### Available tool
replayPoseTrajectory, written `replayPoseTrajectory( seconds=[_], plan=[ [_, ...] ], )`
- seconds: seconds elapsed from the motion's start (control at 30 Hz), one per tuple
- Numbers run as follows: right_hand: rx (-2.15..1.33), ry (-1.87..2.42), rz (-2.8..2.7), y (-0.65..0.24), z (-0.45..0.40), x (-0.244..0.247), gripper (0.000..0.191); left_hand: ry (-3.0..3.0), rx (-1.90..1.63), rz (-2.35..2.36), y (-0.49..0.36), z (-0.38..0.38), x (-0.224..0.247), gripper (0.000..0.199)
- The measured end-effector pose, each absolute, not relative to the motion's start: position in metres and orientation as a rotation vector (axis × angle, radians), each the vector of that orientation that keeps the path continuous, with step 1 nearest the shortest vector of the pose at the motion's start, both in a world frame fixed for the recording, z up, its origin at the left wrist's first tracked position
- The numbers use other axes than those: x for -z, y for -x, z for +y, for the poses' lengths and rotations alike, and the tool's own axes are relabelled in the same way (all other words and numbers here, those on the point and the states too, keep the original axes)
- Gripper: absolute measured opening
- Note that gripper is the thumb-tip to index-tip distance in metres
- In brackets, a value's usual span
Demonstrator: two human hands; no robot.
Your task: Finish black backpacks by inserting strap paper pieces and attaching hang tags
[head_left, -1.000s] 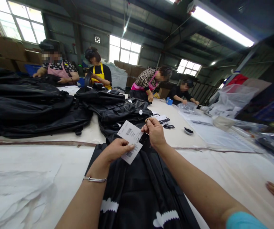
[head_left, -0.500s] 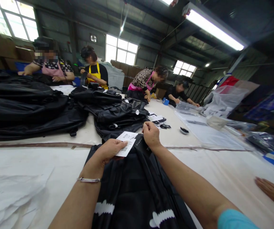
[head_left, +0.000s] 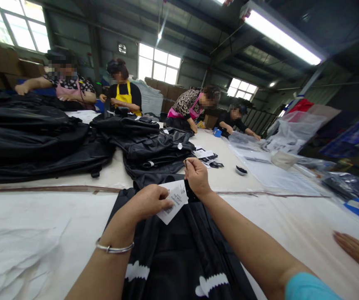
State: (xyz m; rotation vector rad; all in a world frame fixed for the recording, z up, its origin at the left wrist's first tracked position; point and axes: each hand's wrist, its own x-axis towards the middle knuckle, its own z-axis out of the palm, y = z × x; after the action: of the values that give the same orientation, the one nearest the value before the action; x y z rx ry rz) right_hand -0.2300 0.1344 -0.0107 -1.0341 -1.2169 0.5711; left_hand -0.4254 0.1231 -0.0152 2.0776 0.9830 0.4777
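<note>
My left hand point(head_left: 152, 202) is closed on white printed hang tags point(head_left: 176, 203), thumb on top. At their upper corner a thin loop or pin shows. My right hand point(head_left: 197, 177) pinches a thin dark fastener point(head_left: 185, 164) just above the tags; its exact kind is too small to make out. A black tag is partly hidden behind the white ones. Under both hands lies a black backpack point(head_left: 173, 246), straps upward, its top away from me. White wavy-edged wraps point(head_left: 212, 284) sit around the straps.
More black backpacks point(head_left: 35, 141) are piled at the left and ahead. Loose tags point(head_left: 204, 155) and a small dish point(head_left: 241, 171) of black bits lie beyond my right hand. Plastic bags point(head_left: 288, 133) are at the right. Several co-workers stand across the table; another person's hand point(head_left: 356, 252) rests at right.
My left hand has turned the tags and brought them right, closer to my right hand, so another printed face shows. My right hand has shifted slightly left. The backpack stays put.
</note>
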Motion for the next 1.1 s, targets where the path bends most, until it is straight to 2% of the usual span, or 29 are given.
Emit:
replayPoseTrajectory(
  seconds=[0.27,0.37,0.43,0.6,0.83,0.93,1.03,1.1],
  plan=[
    [-1.251,0.680,-1.053,0.250,0.119,-0.015,0.017,-2.042,-0.696,0.914,0.414,0.134,0.035,0.022],
    [-1.473,0.574,-0.908,0.257,0.115,-0.018,0.017,-2.005,-1.115,0.888,0.405,0.130,0.036,0.035],
    [-1.574,0.509,-0.830,0.261,0.115,-0.018,0.016,-1.899,-1.262,0.688,0.396,0.125,0.038,0.048],
    [-1.554,0.503,-0.732,0.263,0.117,-0.018,0.013,-1.544,-1.007,0.402,0.380,0.119,0.052,0.046],
    [-1.247,0.991,-0.767,0.233,0.135,-0.018,0.017,-1.568,-0.536,0.749,0.379,0.129,0.070,0.023],
    [-1.115,1.236,-0.771,0.231,0.147,0.003,0.012,-1.690,-0.364,0.805,0.376,0.120,0.069,0.021],
    [-1.041,1.387,-0.765,0.245,0.155,0.041,0.011,-1.698,-0.042,0.701,0.375,0.109,0.062,0.022],
    [-0.982,1.490,-0.804,0.255,0.158,0.066,0.012,-1.735,0.053,0.694,0.380,0.108,0.056,0.022]
  ],
)
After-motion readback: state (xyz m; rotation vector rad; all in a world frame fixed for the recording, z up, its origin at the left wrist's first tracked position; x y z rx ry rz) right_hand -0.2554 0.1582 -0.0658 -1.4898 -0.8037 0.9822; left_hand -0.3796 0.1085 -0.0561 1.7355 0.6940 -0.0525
